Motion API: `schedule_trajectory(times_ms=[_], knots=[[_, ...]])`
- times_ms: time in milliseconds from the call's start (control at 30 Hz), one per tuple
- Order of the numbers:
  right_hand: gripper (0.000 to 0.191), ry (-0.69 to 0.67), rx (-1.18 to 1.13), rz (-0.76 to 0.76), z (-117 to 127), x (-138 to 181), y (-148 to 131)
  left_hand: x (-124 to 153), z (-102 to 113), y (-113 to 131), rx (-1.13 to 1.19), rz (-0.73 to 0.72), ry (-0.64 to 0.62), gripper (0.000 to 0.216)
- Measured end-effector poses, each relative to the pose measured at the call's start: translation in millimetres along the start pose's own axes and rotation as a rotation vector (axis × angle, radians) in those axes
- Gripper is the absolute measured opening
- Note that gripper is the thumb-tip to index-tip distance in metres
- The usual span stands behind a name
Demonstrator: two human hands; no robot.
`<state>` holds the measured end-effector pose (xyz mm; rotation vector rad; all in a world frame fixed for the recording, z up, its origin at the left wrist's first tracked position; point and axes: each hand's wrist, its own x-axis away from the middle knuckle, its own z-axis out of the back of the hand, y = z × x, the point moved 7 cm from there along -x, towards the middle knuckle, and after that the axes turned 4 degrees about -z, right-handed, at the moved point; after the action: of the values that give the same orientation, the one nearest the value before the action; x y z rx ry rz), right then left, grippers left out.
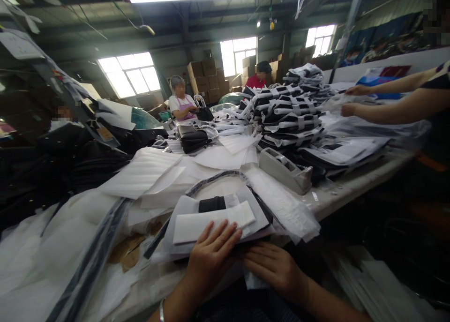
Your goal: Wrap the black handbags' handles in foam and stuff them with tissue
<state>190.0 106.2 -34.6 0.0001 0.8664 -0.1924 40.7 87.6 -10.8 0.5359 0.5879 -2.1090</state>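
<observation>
A black handbag [267, 210] lies in front of me. White sheets cover its face, a folded white strip [211, 226] lies across them, and its dark handle [225, 174] arches away, wrapped in clear film. My left hand [214, 249] rests flat on the folded strip, fingers stretched and slightly apart. At the bag's near edge is my right hand [276, 268], its fingers extended and laid flat, close together; its thumb is hidden. Below that hand hangs a pale, translucent piece [256, 280], and whether the fingers touch it I cannot tell.
A grey tape dispenser [284, 169] stands behind the bag, near stacked wrapped bags [288, 111]. White foam sheets [144, 169] and a clear plastic bag [284, 205] lie around. A co-worker's hands [355, 101] handle plastic at right. Another black handbag [192, 138] sits farther back.
</observation>
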Motion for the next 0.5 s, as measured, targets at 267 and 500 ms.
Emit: schedule_trajectory(times_ms=[267, 500], knots=[[0.029, 0.019, -0.057, -0.143, 1.6, 6.0, -8.5, -1.1, -0.4, 3.3, -0.063, 0.039, 0.083, 0.032], [0.028, -0.028, -0.039, -0.110, 5.7, 1.4, -10.8, -4.2, 0.5, 1.4, -0.069, 0.053, 0.109, 0.030]])
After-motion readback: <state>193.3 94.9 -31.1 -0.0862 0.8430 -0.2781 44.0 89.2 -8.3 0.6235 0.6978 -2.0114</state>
